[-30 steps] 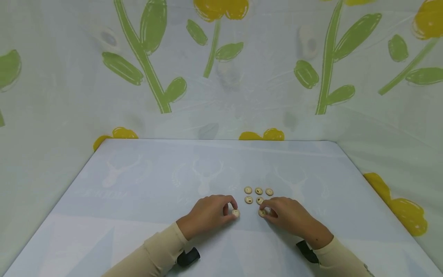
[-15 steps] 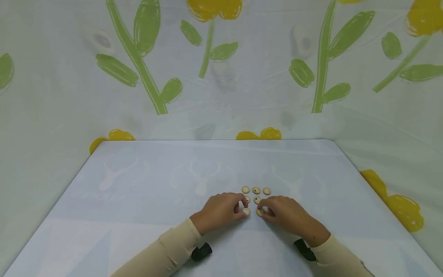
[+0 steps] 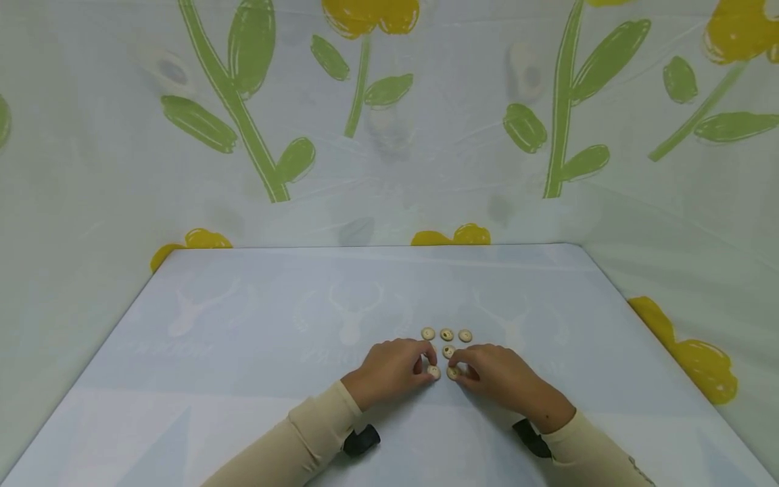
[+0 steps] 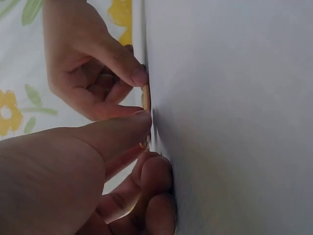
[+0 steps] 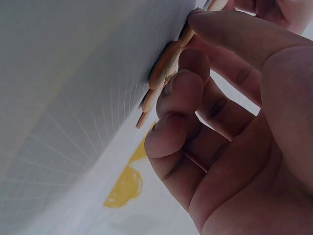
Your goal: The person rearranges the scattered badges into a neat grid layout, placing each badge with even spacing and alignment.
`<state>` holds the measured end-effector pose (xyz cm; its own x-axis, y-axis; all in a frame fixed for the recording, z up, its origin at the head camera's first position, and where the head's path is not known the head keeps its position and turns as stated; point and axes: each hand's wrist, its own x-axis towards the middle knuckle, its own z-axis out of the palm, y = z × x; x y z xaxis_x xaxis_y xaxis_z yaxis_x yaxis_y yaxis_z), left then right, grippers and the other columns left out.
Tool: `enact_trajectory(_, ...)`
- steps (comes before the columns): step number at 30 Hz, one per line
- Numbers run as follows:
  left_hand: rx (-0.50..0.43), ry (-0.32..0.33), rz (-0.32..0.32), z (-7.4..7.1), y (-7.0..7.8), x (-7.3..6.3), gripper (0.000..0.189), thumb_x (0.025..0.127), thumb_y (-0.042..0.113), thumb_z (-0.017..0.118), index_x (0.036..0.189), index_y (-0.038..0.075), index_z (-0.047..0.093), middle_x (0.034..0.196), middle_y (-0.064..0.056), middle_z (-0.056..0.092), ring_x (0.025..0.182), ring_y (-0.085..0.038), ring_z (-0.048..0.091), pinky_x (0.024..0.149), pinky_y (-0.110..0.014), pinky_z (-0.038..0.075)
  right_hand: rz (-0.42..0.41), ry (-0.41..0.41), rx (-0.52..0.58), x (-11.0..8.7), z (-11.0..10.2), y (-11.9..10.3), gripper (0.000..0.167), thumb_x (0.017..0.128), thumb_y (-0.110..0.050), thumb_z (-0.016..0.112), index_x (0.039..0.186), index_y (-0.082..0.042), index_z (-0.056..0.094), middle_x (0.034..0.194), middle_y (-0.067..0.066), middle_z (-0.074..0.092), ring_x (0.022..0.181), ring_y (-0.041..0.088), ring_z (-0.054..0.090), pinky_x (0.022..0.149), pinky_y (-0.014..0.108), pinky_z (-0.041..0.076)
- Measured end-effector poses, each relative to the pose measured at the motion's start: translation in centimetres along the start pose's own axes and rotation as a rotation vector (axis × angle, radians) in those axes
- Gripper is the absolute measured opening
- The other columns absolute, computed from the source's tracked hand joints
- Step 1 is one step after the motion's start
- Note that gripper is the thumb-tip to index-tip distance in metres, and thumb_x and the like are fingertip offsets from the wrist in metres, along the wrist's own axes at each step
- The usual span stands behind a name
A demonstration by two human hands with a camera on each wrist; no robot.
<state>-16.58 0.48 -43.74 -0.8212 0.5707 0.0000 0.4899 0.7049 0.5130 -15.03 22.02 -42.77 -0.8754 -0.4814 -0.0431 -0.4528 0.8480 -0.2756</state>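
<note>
Small round wooden buttons lie in rows on the table. My left hand [image 3: 392,368] pinches one pale button [image 3: 433,373] between thumb and index finger, flat at the tabletop. Close to its right, my right hand [image 3: 502,375] holds another button [image 3: 453,373] by its edges, with a narrow gap between the two. Just beyond the right fingertips is a button with a dark mark [image 3: 448,352]; left fingers hide the spot beside it. Three more, including a middle button [image 3: 447,335], form the back row. In the right wrist view, several buttons [image 5: 164,66] appear edge-on past the curled fingers.
A pale table [image 3: 243,318] with faint deer-head prints spreads around the hands. Behind it hangs a curtain [image 3: 462,135] with green leaves and yellow flowers. Black wrist straps [image 3: 362,441] show under both beige sleeves.
My left hand has slid to the right with its button, up near the right hand's button, and now covers a button behind it. The right hand stays at its button; the view shifts slightly.
</note>
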Motion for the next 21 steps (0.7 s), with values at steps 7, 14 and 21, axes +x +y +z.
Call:
enact_trajectory(7,0.003,-0.001,0.005,0.6,0.0,0.2,0.017,0.089,0.03,0.076,0.102,0.023,0.068,0.068,0.014,0.053,0.061,0.0,0.047,0.053,-0.022,0.039,0.027,-0.015,0.028,-0.4,-0.3,-0.1,0.015,0.087,-0.017,0.076,0.101,-0.021,0.072,0.063,-0.015,0.051,0.058,0.0,0.043,0.056,0.023,0.038)
enact_trajectory(14,0.0,-0.002,0.007,1.0,-0.3,0.2,0.018,0.088,0.032,0.077,0.102,0.024,0.068,0.068,0.015,0.052,0.06,0.001,0.047,0.053,-0.022,0.038,0.026,-0.017,0.04,-0.6,-0.1,0.0,0.015,0.087,-0.017,0.077,0.101,-0.02,0.073,0.064,-0.014,0.051,0.059,0.0,0.043,0.056,0.023,0.037)
enact_trajectory(21,-0.029,-0.005,-0.015,1.0,-0.4,-0.1,0.018,0.089,0.03,0.076,0.104,0.023,0.069,0.067,0.015,0.053,0.058,0.0,0.046,0.053,-0.022,0.038,0.005,-0.017,0.025,-0.3,0.2,0.0,0.017,0.086,-0.018,0.078,0.102,-0.021,0.072,0.062,-0.016,0.049,0.056,0.0,0.041,0.054,0.023,0.036)
